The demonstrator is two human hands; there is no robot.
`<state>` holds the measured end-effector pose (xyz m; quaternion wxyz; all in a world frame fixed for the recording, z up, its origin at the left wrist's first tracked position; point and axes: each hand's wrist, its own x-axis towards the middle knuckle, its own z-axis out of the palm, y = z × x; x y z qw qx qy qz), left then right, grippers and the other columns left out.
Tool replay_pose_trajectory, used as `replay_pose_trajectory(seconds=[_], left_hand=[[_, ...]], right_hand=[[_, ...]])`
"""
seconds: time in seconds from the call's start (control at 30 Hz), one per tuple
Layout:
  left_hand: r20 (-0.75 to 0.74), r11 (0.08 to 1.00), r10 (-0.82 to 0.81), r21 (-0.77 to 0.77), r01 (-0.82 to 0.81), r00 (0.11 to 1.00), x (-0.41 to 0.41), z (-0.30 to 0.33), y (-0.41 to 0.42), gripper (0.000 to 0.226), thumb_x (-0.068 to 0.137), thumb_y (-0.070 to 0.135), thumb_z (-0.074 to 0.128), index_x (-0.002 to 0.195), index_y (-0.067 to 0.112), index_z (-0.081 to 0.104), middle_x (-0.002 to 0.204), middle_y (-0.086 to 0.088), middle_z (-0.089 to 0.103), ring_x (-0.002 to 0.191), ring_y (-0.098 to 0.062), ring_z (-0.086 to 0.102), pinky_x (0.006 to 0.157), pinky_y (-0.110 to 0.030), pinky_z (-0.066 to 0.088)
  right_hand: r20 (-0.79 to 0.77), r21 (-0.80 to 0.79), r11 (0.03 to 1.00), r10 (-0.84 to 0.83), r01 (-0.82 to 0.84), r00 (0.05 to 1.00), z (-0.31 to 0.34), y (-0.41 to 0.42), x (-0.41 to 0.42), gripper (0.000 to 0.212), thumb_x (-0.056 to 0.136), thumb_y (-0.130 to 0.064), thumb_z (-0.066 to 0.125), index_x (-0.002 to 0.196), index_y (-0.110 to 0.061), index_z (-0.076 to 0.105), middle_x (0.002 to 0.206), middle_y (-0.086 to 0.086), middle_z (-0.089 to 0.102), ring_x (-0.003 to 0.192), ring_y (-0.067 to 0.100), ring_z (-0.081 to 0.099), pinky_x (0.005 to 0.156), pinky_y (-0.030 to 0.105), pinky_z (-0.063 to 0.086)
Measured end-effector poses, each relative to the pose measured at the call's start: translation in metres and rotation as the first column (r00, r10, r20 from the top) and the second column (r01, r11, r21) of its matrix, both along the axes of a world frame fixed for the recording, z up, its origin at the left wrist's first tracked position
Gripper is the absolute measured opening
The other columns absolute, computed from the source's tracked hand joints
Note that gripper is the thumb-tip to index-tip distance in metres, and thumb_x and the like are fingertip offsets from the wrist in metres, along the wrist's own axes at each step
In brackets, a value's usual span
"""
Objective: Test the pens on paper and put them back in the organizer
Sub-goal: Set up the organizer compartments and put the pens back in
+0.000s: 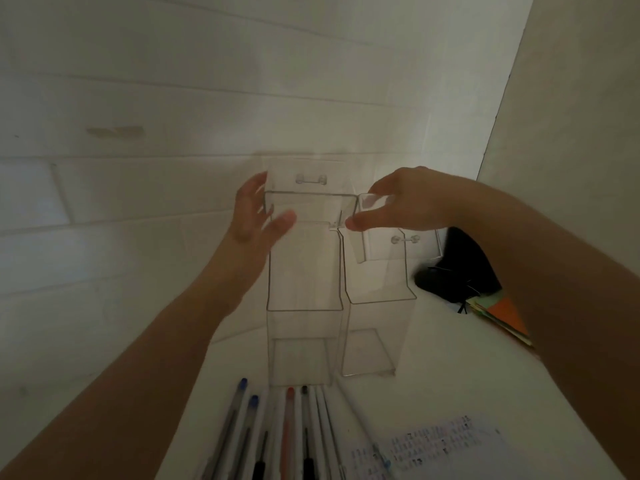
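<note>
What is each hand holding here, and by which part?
The right hand pinches the organizer at its top rim. The left hand is open beside its left wall, blurred; contact cannot be told.

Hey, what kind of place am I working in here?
Likely a home or office desk set against a white wall: pens lie in a row, a clear acrylic organizer stands behind them, and colored paper sheets sit nearby.

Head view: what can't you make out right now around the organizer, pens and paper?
- Pens: lower ends cut off by the bottom edge.
- Paper: print blurred, unreadable; bottom cut off.
- Left hand: motion-blurred; contact with the clear organizer unclear.
- Right hand: fingertips at the organizer's top; the grip shows only dimly through plastic.
- Dark object: too dim to identify.
</note>
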<state>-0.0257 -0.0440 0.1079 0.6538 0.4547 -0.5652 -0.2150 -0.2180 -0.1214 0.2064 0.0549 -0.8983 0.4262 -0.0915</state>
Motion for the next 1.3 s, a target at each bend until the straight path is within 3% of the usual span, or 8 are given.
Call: replay_pose_trajectory(seconds=[0.1,0.27,0.4,0.57,0.8,0.97,1.17,1.3], left_hand=[[0.028,0.984,0.179,-0.011,-0.178,0.984,0.007,0.012,-0.017,0.031,0.094,0.029,0.046,0.123,0.033,0.036,0.120,0.006,0.053,0.108,-0.010,0.054,0.086,-0.026,0.042],[0.032,0.966,0.254,0.043,-0.255,0.967,0.010,0.026,-0.038,0.027,0.091,0.043,0.045,0.112,0.027,0.040,0.096,0.001,0.055,0.074,-0.014,0.061,0.063,-0.031,0.050],[-0.010,0.965,0.255,0.073,-0.253,0.967,0.014,0.026,-0.047,0.019,0.091,0.040,0.048,0.101,0.024,0.045,0.087,0.004,0.058,0.066,-0.016,0.061,0.056,-0.028,0.048],[-0.105,0.972,0.232,0.044,-0.229,0.967,0.012,0.020,-0.051,0.013,0.094,0.023,0.047,0.106,0.020,0.047,0.086,0.005,0.057,0.065,-0.014,0.059,0.049,-0.016,0.043],[-0.166,0.972,0.234,0.033,-0.231,0.958,0.002,0.006,-0.054,0.030,0.097,0.032,0.037,0.125,0.022,0.042,0.089,0.002,0.059,0.068,-0.014,0.060,0.063,-0.023,0.045],[-0.238,0.976,0.216,0.090,-0.199,0.947,-0.005,0.002,-0.055,0.018,0.098,0.033,0.034,0.108,0.026,0.048,0.081,0.000,0.063,0.055,-0.007,0.063,0.059,-0.018,0.046],[-0.291,0.978,0.140,0.188,-0.087,0.946,-0.001,-0.011,-0.054,0.033,0.098,0.031,0.029,0.092,0.020,0.059,0.063,0.005,0.070,0.059,-0.008,0.066,0.068,-0.027,0.047],[-0.322,0.981,0.090,0.194,-0.027,0.942,0.003,-0.014,-0.056,0.036,0.097,0.036,0.029,0.089,0.022,0.061,0.064,0.005,0.071,0.061,-0.009,0.066,0.069,-0.027,0.048]], right_hand=[[-0.057,-0.022,1.000,0.000,-0.002,0.998,0.010,-0.001,0.002,0.072,0.073,-0.072,0.047,0.121,-0.020,0.058,0.131,0.002,0.053,0.116,0.022,0.051,0.091,0.032,0.037],[0.042,0.074,0.997,-0.037,0.034,0.998,0.026,-0.022,0.009,0.075,0.065,-0.077,0.049,0.101,-0.012,0.063,0.098,0.006,0.067,0.089,0.021,0.063,0.073,0.031,0.050],[-0.007,0.199,0.979,-0.046,0.047,0.999,0.032,-0.043,0.013,0.067,0.060,-0.073,0.055,0.095,-0.017,0.065,0.098,0.004,0.069,0.092,0.019,0.063,0.071,0.029,0.048],[-0.022,0.167,0.986,0.015,-0.011,1.000,0.031,-0.064,0.018,0.053,0.071,-0.067,0.056,0.091,-0.019,0.068,0.091,0.002,0.071,0.085,0.013,0.066,0.082,0.032,0.049],[0.258,0.231,0.968,0.038,-0.099,0.966,0.031,-0.070,0.003,0.059,0.073,-0.068,0.045,0.086,-0.016,0.070,0.084,0.009,0.074,0.082,0.021,0.070,0.080,0.033,0.052],[0.199,0.453,0.891,-0.064,-0.034,0.978,0.037,-0.083,0.005,0.064,0.068,-0.068,0.047,0.097,-0.014,0.066,0.088,0.011,0.072,0.083,0.023,0.068,0.076,0.034,0.052],[0.062,0.620,0.777,-0.189,0.111,0.980,0.038,-0.122,0.014,0.053,0.082,-0.059,0.049,0.099,-0.012,0.066,0.081,0.010,0.075,0.070,0.022,0.072,0.055,0.027,0.054],[0.210,0.766,0.642,-0.294,0.030,0.933,0.016,-0.139,0.016,0.055,0.086,-0.058,0.042,0.106,-0.013,0.066,0.085,0.014,0.074,0.071,0.027,0.072,0.051,0.021,0.052]])
